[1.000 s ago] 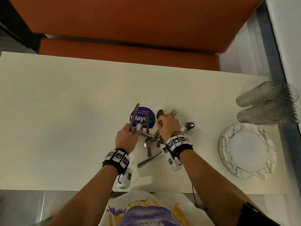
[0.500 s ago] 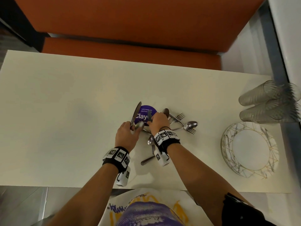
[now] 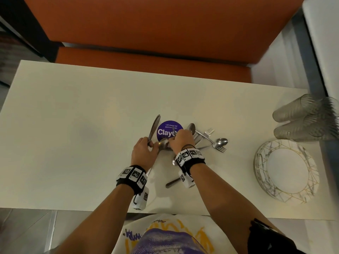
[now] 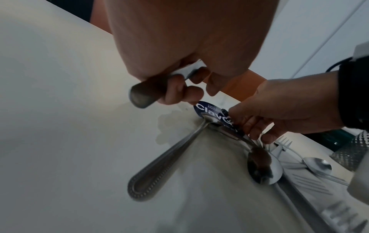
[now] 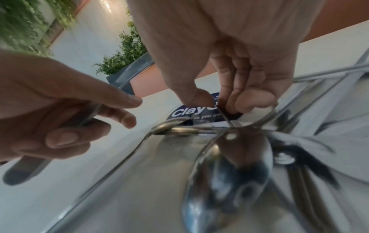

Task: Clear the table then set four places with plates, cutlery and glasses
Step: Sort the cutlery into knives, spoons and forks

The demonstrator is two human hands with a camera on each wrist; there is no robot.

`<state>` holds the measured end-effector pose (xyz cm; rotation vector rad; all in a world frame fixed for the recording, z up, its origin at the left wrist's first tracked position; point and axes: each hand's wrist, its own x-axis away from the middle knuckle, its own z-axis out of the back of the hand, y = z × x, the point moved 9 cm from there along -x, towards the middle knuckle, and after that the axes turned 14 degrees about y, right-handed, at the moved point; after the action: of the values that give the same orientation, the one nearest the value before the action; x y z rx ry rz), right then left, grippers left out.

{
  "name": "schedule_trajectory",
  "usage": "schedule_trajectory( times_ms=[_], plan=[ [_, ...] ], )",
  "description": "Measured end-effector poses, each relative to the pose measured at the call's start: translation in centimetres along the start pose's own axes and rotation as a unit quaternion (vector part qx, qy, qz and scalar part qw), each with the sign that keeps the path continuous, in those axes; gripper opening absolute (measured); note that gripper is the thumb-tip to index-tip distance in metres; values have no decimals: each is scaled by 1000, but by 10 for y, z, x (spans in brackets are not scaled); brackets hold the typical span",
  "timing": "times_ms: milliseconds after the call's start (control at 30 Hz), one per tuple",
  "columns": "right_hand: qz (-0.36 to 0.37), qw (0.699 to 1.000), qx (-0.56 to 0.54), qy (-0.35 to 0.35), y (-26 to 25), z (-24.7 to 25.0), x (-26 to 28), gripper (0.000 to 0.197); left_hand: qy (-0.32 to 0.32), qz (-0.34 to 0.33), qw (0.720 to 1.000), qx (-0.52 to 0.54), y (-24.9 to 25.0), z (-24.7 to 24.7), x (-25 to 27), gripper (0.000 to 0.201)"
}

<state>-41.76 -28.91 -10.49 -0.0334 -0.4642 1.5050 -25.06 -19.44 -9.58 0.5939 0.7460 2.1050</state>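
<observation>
Head: my left hand (image 3: 142,152) grips a knife (image 3: 153,127) by its handle; cutlery (image 3: 211,139) piled mid-tabletop (image 3: 73,125), plates (image 3: 286,171) at the right edge, orange bench behind.
Left wrist: steel looks stiff, slippery; take handles.
Right wrist: right hand (image 5: 235,66) pinches a thin handle.

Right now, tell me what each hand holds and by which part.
The left hand grips a knife by its handle, blade pointing away. The right hand pinches a thin piece of cutlery from the pile; which piece and part cannot be told.
</observation>
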Motion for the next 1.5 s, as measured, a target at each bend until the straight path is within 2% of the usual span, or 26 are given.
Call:
schedule_trajectory(
  times_ms=[100,200,300,367,467,567,600,633,700,800,867,1000,1100,1133,1300,1400,1500],
  plan=[
    [-29,999,-19,3,10,6,-3,23,-14,22,1000,17,4,0,-3,32],
    [-63,994,-82,35,21,13,-8,21,-48,82,991,98,9,-3,-6,37],
    [-86,976,-172,103,27,29,-12,17,-87,147,969,180,12,-13,-8,35],
    [-116,956,-240,118,30,38,-14,17,-96,169,960,199,16,-16,-11,32],
    [-181,898,-387,104,35,41,-21,18,-115,164,962,184,29,-18,-14,32],
    [-232,800,-543,109,38,49,-26,16,-131,185,954,197,38,-20,-14,32],
    [-240,775,-573,115,39,53,-27,17,-135,191,950,205,41,-22,-14,32],
    [-243,757,-595,118,39,59,-27,20,-137,200,945,218,44,-23,-14,31],
    [-236,743,-614,123,38,70,-26,28,-140,215,934,250,51,-27,-12,28],
    [-198,740,-632,114,32,81,-20,36,-146,209,932,258,61,-33,-8,29],
    [-166,754,-627,99,27,82,-14,34,-154,193,938,243,66,-39,-5,29],
    [-154,819,-547,81,28,79,-1,36,-185,181,933,251,76,-51,5,31],
    [-109,879,-451,113,31,86,1,31,-208,175,929,251,85,-57,15,32],
    [-103,889,-427,129,34,89,1,27,-215,175,928,250,87,-59,18,31],
    [-132,896,-403,132,52,86,0,8,-234,160,929,240,96,-64,34,31],
    [-130,888,-423,121,58,85,3,12,-242,159,930,226,94,-69,39,42],
    [-125,877,-446,125,59,92,9,14,-252,176,916,256,100,-71,46,40]
  ],
)
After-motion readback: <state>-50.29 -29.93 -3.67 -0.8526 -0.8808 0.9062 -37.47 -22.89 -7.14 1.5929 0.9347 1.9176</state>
